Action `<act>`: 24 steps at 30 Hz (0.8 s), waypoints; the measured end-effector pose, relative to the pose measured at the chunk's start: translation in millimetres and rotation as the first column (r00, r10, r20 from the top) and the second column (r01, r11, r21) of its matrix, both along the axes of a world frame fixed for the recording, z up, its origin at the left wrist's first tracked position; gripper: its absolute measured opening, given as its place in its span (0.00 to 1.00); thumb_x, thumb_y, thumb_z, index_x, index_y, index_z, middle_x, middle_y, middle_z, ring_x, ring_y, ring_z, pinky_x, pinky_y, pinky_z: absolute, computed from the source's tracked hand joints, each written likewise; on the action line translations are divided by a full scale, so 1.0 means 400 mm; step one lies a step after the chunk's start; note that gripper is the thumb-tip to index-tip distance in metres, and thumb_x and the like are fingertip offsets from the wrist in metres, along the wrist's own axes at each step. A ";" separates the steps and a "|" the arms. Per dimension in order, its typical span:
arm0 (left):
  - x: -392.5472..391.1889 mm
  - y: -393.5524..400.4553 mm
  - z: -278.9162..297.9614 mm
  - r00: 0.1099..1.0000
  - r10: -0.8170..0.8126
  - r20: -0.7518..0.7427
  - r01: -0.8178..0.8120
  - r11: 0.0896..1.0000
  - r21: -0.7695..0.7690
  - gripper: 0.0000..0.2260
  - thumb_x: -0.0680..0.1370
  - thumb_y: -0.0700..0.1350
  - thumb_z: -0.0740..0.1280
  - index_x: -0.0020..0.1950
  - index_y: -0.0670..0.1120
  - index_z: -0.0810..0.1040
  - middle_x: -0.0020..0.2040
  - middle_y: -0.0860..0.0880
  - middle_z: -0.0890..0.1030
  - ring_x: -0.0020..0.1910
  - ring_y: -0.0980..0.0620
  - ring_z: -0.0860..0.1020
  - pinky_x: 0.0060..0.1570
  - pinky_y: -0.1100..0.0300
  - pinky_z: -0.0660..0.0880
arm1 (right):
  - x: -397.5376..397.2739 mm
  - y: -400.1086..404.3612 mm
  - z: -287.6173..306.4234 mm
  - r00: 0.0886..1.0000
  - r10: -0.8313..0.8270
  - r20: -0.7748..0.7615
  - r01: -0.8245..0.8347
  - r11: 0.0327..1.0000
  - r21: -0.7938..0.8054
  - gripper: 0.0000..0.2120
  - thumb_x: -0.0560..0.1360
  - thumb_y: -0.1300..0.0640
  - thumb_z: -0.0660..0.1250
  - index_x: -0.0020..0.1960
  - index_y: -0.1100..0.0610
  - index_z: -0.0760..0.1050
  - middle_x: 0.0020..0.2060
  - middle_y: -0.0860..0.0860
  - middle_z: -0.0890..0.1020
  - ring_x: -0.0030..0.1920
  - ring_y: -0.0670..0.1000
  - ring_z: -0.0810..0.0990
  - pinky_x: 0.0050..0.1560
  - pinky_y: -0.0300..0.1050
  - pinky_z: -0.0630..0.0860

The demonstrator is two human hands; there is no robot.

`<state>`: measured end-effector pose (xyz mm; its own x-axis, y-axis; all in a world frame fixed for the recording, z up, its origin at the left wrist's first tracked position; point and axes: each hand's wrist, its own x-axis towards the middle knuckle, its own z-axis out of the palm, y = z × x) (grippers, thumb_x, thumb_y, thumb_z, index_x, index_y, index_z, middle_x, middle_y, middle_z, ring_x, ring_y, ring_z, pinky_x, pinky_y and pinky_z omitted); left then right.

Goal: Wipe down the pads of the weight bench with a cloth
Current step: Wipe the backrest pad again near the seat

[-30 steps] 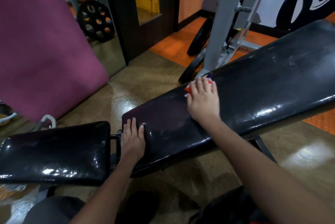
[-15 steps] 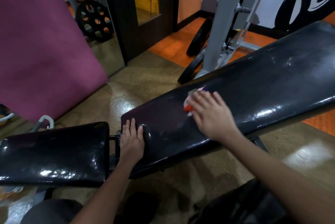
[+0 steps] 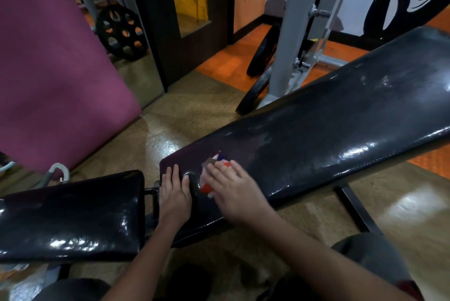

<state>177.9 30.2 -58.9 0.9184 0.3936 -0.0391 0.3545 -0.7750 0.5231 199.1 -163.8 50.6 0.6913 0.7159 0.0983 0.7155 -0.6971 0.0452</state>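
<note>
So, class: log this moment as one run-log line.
step: wiping back pad | right hand: presses cloth | left hand: flat on pad end | seat pad: untouched

Both hands down on the long black glossy vinyl back pad (image 3: 328, 135), cloth under the right!

The right hand (image 3: 233, 191) lies flat, fingers (image 3: 214, 176) spread, pressing a red, white and blue cloth (image 3: 214, 174) onto the pad's lower end; the cloth peeks out ahead of the fingertips and beside the thumb. Just beside it, the left hand (image 3: 174, 193) rests flat on the pad's bottom corner, fingers straight. The pad slopes upward to the right, shiny with streaks. Left of the gap sits the shorter black glossy seat pad (image 3: 70, 215). Beyond: a purple mat (image 3: 48, 69) leaning upright, a black holed weight plate (image 3: 120, 33), a grey metal rack upright (image 3: 294, 33), and tan floor (image 3: 185, 110).
</note>
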 end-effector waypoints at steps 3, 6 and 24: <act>-0.003 -0.012 0.012 0.998 0.051 -0.033 -0.054 0.994 -0.097 0.27 0.84 0.57 0.44 0.82 0.49 0.48 0.82 0.47 0.49 0.81 0.47 0.47 0.78 0.51 0.46 | 0.078 -0.135 0.029 0.995 -0.081 0.058 0.081 0.997 -0.004 0.26 0.82 0.47 0.54 0.78 0.50 0.65 0.78 0.50 0.66 0.78 0.52 0.63 0.78 0.57 0.56; -0.006 -0.016 0.024 0.998 0.053 -0.043 -0.057 0.992 -0.110 0.27 0.84 0.57 0.44 0.82 0.50 0.46 0.82 0.49 0.48 0.81 0.49 0.46 0.79 0.51 0.45 | 0.217 -0.216 0.092 0.941 -0.325 0.091 0.323 0.946 0.037 0.26 0.81 0.47 0.53 0.75 0.52 0.70 0.75 0.52 0.71 0.78 0.55 0.64 0.77 0.58 0.57; -0.007 -0.014 0.030 0.997 0.047 -0.063 -0.054 0.992 -0.113 0.26 0.85 0.54 0.45 0.82 0.49 0.47 0.82 0.49 0.45 0.81 0.48 0.44 0.79 0.51 0.45 | 0.140 -0.184 0.076 0.991 -0.131 0.022 0.132 0.990 -0.052 0.26 0.81 0.47 0.53 0.77 0.50 0.68 0.77 0.50 0.69 0.77 0.53 0.65 0.77 0.58 0.59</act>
